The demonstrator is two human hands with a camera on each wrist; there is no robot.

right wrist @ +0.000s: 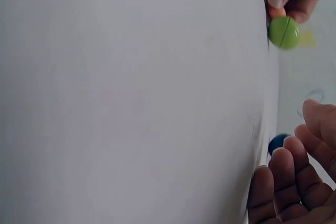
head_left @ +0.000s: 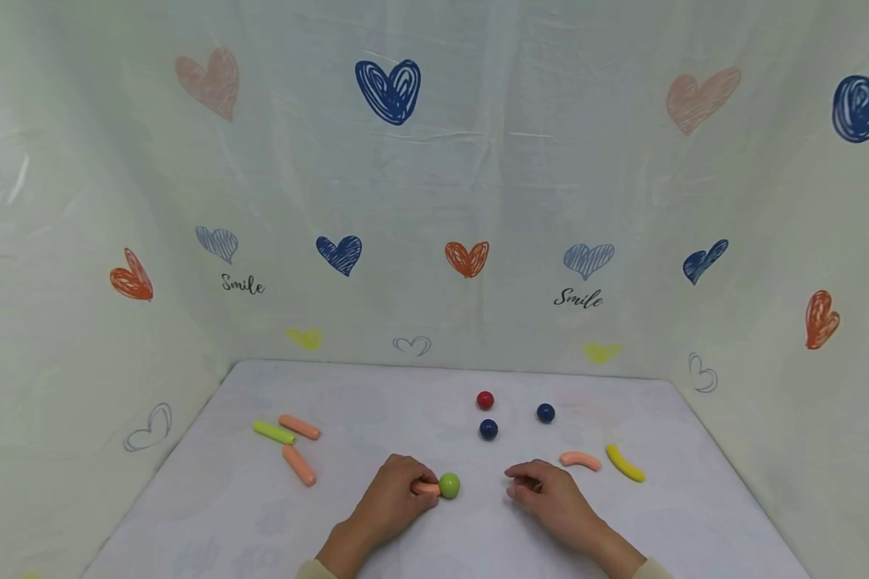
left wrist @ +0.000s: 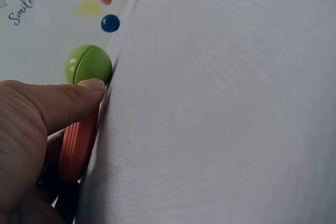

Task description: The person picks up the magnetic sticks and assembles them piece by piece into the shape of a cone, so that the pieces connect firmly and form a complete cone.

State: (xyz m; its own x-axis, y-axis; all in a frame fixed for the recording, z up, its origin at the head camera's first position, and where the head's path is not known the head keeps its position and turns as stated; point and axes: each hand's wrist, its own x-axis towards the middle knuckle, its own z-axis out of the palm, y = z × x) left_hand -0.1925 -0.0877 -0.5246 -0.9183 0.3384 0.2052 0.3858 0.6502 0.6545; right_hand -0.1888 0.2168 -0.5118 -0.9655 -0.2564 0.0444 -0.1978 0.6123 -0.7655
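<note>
My left hand pinches a short orange stick between thumb and fingers, low over the white tabletop. At the stick's right end sits a green ball; the left wrist view shows a seam line round the ball and ridges along the stick. The thumb tip lies where the two meet. To the right, my right hand is apart from the ball, its fingers loosely bent with nothing in them. In the right wrist view those fingers hang close to the tabletop.
Beyond the hands lie a red ball and two dark blue balls. At right are a curved orange piece and a curved yellow piece. Two orange sticks and a yellow-green stick lie left. A heart-patterned curtain encloses the table.
</note>
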